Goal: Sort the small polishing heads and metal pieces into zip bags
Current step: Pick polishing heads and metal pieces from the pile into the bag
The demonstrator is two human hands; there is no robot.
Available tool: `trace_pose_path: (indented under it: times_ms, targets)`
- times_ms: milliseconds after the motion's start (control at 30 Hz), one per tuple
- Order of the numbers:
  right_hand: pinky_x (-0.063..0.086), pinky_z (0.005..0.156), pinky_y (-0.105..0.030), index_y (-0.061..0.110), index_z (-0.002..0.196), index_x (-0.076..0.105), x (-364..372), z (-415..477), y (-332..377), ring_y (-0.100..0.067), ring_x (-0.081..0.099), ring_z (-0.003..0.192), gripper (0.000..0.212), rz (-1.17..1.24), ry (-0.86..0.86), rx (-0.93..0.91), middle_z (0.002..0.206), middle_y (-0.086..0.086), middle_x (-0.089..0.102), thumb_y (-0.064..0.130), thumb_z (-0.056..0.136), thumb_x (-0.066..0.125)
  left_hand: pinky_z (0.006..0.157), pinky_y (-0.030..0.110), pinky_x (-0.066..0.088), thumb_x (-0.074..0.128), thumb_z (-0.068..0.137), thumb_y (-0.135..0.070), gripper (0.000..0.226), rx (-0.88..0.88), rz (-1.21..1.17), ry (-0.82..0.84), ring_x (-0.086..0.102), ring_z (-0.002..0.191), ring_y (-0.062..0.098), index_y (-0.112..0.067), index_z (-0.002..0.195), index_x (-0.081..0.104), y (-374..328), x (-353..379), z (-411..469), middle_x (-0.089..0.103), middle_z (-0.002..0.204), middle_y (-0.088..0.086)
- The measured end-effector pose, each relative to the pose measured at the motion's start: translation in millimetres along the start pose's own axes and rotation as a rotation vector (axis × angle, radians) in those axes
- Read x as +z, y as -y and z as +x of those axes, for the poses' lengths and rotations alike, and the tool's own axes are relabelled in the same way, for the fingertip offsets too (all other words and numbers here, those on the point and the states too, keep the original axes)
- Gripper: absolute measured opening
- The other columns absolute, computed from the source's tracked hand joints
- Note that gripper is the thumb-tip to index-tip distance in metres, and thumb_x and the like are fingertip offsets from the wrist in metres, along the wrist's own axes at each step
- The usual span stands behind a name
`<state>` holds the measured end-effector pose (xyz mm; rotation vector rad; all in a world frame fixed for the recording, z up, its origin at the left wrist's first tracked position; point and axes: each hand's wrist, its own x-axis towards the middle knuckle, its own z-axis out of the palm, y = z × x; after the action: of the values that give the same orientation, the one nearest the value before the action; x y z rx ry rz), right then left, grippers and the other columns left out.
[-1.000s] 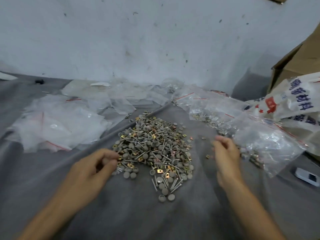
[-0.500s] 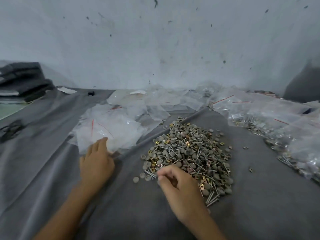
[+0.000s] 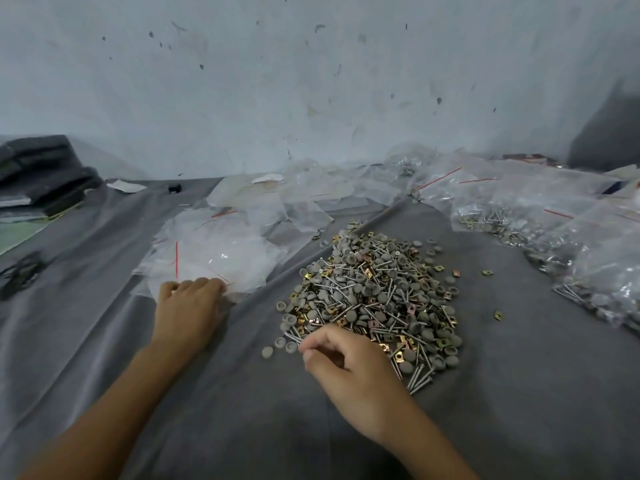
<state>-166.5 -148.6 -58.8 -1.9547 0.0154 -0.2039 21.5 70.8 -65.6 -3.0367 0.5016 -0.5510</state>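
A heap of grey round polishing heads, metal pins and brass square pieces (image 3: 377,299) lies on the grey cloth. My right hand (image 3: 349,367) is at the heap's near left edge, fingers curled, thumb and forefinger pinched together among the pins; what they pinch is hidden. My left hand (image 3: 188,306) rests knuckles up at the near edge of a pile of empty clear zip bags (image 3: 214,251) with red seal lines, its fingertips curled onto the nearest bag.
Filled zip bags (image 3: 554,237) with pins and heads lie along the right. More clear bags (image 3: 311,192) spread at the back by the white wall. Folded dark cloth (image 3: 41,171) is stacked far left. A few stray brass pieces (image 3: 498,315) lie right of the heap.
The view swung left. My left hand went from the heap to the empty bags and curled its fingertips there. My right hand left the filled bags and came to the heap's near edge.
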Motion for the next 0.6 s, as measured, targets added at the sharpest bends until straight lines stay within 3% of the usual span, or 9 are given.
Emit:
trace_pose_path:
  times_ms: [100, 167, 233, 300, 367, 467, 600]
  targets:
    - [0.051, 0.073, -0.022, 0.034, 0.106, 0.07, -2, 6, -1, -0.002, 0.063, 0.078, 0.014, -0.036, 0.023, 0.008, 0.089, 0.014, 0.07, 0.031, 0.097, 0.06, 0.072, 0.038, 0.05, 0.062, 0.098, -0.027, 0.008, 0.051, -0.323, -0.009, 0.065, 0.082, 0.022, -0.024, 0.097, 0.069, -28, -22, -21, 0.072, 0.094, -0.004]
    - [0.052, 0.084, -0.022, 0.039, 0.118, 0.066, -3, 8, -1, -0.002, 0.064, 0.092, 0.021, -0.058, 0.072, 0.01, 0.101, 0.018, 0.069, 0.033, 0.099, 0.058, 0.063, 0.032, 0.05, 0.068, 0.095, -0.033, 0.01, 0.082, -0.531, 0.026, 0.062, 0.066, 0.007, -0.027, 0.086, 0.066, -49, -33, -39, 0.069, 0.078, -0.012]
    - [0.051, 0.086, -0.017, 0.045, 0.127, 0.06, -3, 10, -3, 0.003, 0.063, 0.097, 0.029, -0.048, 0.105, 0.02, 0.108, 0.021, 0.067, 0.034, 0.1, 0.057, 0.055, 0.018, 0.044, 0.074, 0.09, -0.033, 0.013, 0.106, -0.706, 0.068, 0.06, 0.058, 0.004, -0.029, 0.081, 0.065, -65, -40, -53, 0.066, 0.069, -0.016]
    - [0.052, 0.093, -0.021, 0.047, 0.13, 0.055, 0, 11, -7, 0.006, 0.062, 0.103, 0.033, 0.01, 0.104, 0.061, 0.115, 0.02, 0.065, 0.037, 0.099, 0.058, 0.053, 0.015, 0.041, 0.077, 0.087, -0.03, 0.014, 0.129, -0.81, 0.089, 0.059, 0.059, 0.004, -0.032, 0.08, 0.066, -74, -42, -62, 0.066, 0.071, -0.017]
    - [0.055, 0.097, -0.035, 0.045, 0.125, 0.054, 3, 13, -9, 0.001, 0.064, 0.107, 0.033, 0.109, 0.073, 0.119, 0.117, 0.016, 0.066, 0.043, 0.093, 0.062, 0.055, 0.014, 0.043, 0.076, 0.089, -0.027, 0.011, 0.166, -0.878, 0.145, 0.061, 0.063, 0.005, -0.037, 0.087, 0.07, -79, -42, -68, 0.067, 0.076, -0.016]
    - [0.058, 0.09, -0.046, 0.042, 0.116, 0.051, 5, 19, -12, -0.009, 0.069, 0.1, 0.031, 0.173, -0.023, 0.164, 0.115, 0.008, 0.068, 0.043, 0.088, 0.065, 0.061, 0.02, 0.047, 0.074, 0.091, -0.028, 0.021, 0.164, -1.029, 0.268, 0.061, 0.067, 0.002, -0.044, 0.103, 0.072, -82, -42, -77, 0.07, 0.084, -0.013]
    - [0.06, 0.081, -0.05, 0.041, 0.111, 0.049, 2, 24, -14, -0.015, 0.072, 0.087, 0.029, 0.162, -0.131, 0.17, 0.102, 0.003, 0.072, 0.026, 0.09, 0.064, 0.077, 0.012, 0.048, 0.074, 0.085, -0.042, 0.039, 0.248, -1.038, 0.378, 0.067, 0.093, 0.001, -0.049, 0.123, 0.065, -79, -49, -83, 0.071, 0.106, -0.021]
